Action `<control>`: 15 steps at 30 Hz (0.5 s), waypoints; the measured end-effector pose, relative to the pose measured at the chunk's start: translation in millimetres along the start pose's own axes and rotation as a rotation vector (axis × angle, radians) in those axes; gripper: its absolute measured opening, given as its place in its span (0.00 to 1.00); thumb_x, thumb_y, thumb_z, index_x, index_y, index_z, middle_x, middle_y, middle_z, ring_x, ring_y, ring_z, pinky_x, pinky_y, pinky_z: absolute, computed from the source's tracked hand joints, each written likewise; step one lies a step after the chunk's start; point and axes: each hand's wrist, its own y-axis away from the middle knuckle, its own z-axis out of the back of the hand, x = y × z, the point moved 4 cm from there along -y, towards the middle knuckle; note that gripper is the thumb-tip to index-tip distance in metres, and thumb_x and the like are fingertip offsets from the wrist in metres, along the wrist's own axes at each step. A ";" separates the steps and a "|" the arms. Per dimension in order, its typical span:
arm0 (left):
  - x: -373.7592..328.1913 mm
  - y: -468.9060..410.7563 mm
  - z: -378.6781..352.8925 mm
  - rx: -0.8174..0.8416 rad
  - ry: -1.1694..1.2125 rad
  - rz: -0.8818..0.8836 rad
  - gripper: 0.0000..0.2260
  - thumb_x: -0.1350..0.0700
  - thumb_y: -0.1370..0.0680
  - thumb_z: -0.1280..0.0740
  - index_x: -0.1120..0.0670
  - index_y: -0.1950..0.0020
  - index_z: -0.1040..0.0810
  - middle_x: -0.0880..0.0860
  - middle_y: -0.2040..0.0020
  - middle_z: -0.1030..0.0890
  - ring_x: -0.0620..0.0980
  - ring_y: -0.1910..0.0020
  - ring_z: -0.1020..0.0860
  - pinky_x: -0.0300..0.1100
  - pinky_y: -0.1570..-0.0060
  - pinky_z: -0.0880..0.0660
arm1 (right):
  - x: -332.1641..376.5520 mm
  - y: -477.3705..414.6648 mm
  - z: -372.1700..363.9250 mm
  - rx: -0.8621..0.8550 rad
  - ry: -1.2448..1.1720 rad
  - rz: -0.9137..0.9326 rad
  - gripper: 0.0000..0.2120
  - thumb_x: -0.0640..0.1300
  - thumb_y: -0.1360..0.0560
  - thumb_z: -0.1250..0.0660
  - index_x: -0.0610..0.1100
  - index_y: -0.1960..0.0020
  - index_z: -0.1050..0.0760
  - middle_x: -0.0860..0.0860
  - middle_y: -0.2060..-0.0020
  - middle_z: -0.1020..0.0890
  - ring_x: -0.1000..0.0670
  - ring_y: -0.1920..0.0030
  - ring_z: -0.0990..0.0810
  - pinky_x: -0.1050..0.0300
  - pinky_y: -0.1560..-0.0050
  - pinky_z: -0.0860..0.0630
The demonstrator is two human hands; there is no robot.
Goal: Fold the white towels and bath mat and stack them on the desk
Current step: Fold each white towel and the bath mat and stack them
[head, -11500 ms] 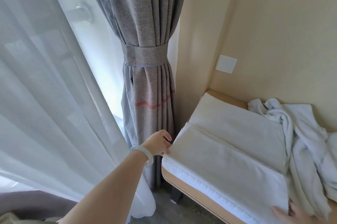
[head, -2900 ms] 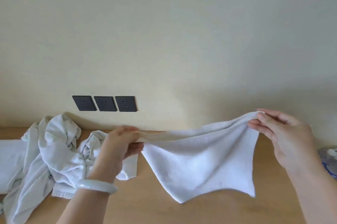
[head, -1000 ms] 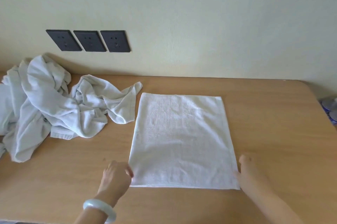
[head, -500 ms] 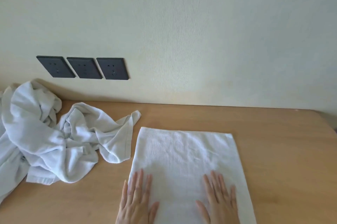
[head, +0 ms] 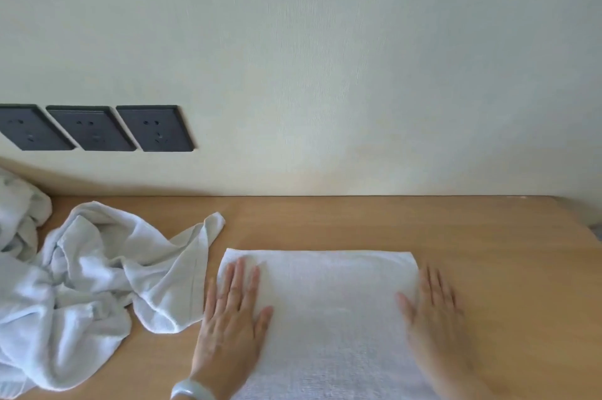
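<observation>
Both hands have slid outward across the white towel (head: 329, 308): the left hand (head: 233, 318) presses its left edge, the right hand (head: 433, 311) its right edge, fingers straight and slightly apart. The towel lies flat on the desk (head: 358, 223) beneath and between the fingers; crumpled towels (head: 97, 279) lie left of the left fingers.

The left hand (head: 231, 318), at about seven o'clock in the view, carries on its wrist a smooth, rounded bangle (head: 192, 391) of pale, milky white-green, glossy like polished stone and cut off by the lower edge near six o'clock. The right hand (head: 433, 311), at about five o'clock, shows bare to the frame edge. Its outline is smeared by blur, so finer detail cannot be told.
</observation>
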 end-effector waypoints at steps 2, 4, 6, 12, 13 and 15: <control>-14.4 -11.0 6.3 -0.022 -0.013 -0.033 0.29 0.43 0.19 0.51 0.58 0.23 0.38 0.59 0.22 0.41 0.57 0.23 0.42 0.57 0.29 0.42 | 19.0 -4.4 4.8 -0.099 0.000 0.038 0.38 0.61 0.19 0.62 0.32 0.30 0.34 0.37 0.31 0.29 0.40 0.30 0.33 0.42 0.32 0.41; -25.6 -24.3 8.8 -0.006 -0.023 -0.026 0.28 0.43 0.19 0.49 0.58 0.23 0.38 0.59 0.23 0.39 0.57 0.23 0.41 0.56 0.29 0.42 | 59.6 -2.3 4.0 -0.099 -0.054 0.205 0.34 0.59 0.18 0.60 0.34 0.28 0.34 0.40 0.29 0.31 0.44 0.27 0.38 0.43 0.29 0.44; -22.0 -34.4 5.3 0.022 -0.016 0.025 0.29 0.42 0.19 0.51 0.57 0.23 0.37 0.59 0.23 0.38 0.56 0.24 0.40 0.55 0.29 0.44 | 88.0 1.6 -5.8 -0.020 -0.066 0.350 0.33 0.59 0.18 0.59 0.37 0.26 0.36 0.43 0.27 0.34 0.47 0.25 0.42 0.46 0.29 0.45; 5.1 -43.5 -4.9 0.033 -0.045 0.106 0.30 0.38 0.19 0.56 0.53 0.21 0.45 0.57 0.21 0.44 0.54 0.22 0.46 0.52 0.25 0.50 | 66.0 -16.5 -12.5 0.003 0.016 0.294 0.33 0.62 0.19 0.58 0.42 0.22 0.44 0.47 0.23 0.43 0.50 0.23 0.48 0.46 0.26 0.50; 5.7 -44.0 -5.6 0.037 -0.041 0.118 0.31 0.37 0.19 0.57 0.53 0.20 0.47 0.56 0.21 0.46 0.53 0.21 0.49 0.51 0.25 0.51 | 60.3 -21.5 -12.1 0.013 0.030 0.247 0.34 0.62 0.19 0.60 0.41 0.23 0.44 0.47 0.23 0.42 0.49 0.23 0.48 0.46 0.25 0.50; 5.1 -44.7 -7.1 0.047 -0.033 0.127 0.32 0.37 0.19 0.58 0.54 0.20 0.48 0.55 0.21 0.47 0.52 0.21 0.50 0.51 0.25 0.52 | 49.9 -28.5 -11.9 0.055 0.049 0.194 0.36 0.63 0.20 0.61 0.39 0.24 0.41 0.45 0.25 0.39 0.49 0.24 0.45 0.46 0.26 0.48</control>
